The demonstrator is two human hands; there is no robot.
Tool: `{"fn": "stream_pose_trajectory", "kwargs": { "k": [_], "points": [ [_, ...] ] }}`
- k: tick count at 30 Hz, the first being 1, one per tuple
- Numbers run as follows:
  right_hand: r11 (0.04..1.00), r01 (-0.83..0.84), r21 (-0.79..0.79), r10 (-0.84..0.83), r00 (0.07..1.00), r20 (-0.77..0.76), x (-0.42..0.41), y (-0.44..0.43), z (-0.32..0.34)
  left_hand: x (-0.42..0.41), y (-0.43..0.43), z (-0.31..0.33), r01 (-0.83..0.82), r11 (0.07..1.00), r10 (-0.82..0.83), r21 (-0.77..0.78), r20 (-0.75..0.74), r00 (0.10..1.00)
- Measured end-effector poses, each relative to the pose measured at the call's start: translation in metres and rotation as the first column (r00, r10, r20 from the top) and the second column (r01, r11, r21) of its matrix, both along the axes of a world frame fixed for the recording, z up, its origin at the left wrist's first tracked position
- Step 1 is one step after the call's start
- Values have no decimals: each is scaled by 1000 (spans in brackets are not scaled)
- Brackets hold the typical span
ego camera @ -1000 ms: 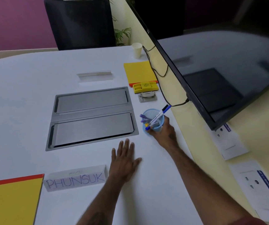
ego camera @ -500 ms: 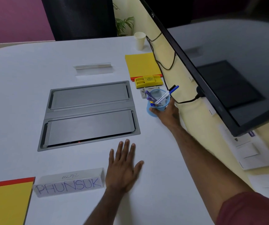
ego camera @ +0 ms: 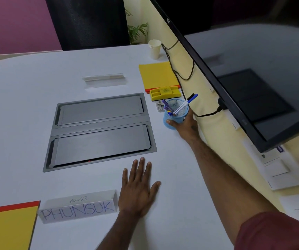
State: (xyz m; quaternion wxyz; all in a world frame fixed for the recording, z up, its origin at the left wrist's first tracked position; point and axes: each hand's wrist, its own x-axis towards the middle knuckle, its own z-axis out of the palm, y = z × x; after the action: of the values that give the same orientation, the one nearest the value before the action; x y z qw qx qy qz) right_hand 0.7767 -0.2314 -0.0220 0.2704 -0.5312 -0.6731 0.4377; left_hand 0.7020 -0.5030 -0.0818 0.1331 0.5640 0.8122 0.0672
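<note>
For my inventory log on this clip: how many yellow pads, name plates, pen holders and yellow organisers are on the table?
Yellow pads: 2
Name plates: 2
Blue pen holder: 1, gripped by the right hand
Yellow organiser: 1
Total: 6

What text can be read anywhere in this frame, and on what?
"PHUNSUK": blue handwriting, front of the name card.
"BETA": upside down, on that card's top.
Monitor bezel logo, wall sheets, marker pens: too small or blurred to read.
</note>
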Motion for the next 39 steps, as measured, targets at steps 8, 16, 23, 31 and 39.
{"fn": "stream_pose_trajectory", "kwargs": {
  "k": [8, 16, 23, 31, 39],
  "points": [
    [999, -11, 34, 1, 957, 289, 34, -52, 5, -1, 1, 7, 4, 997, -3, -72, 21, 1000],
    [927, -315, 206, 88, 713, 695, 66, -116, 18, -10, 3, 49, 83, 994, -86, -76, -35, 996],
    [885, -412, 217, 133, 669, 731, 40, -185, 59, -45, -50, 103, 35, 999, -34, 11, -117, 993],
    [764, -606, 224, 290, 631, 720, -26, -280, 70, -116, -160, 134, -117, 991, 126, 66, -155, 980],
    [620, -766, 170, 482, 542, 689, -109, -396, 59, -190, -286, 129, -294, 956, 291, 13, -189, 938]
  ]
}}
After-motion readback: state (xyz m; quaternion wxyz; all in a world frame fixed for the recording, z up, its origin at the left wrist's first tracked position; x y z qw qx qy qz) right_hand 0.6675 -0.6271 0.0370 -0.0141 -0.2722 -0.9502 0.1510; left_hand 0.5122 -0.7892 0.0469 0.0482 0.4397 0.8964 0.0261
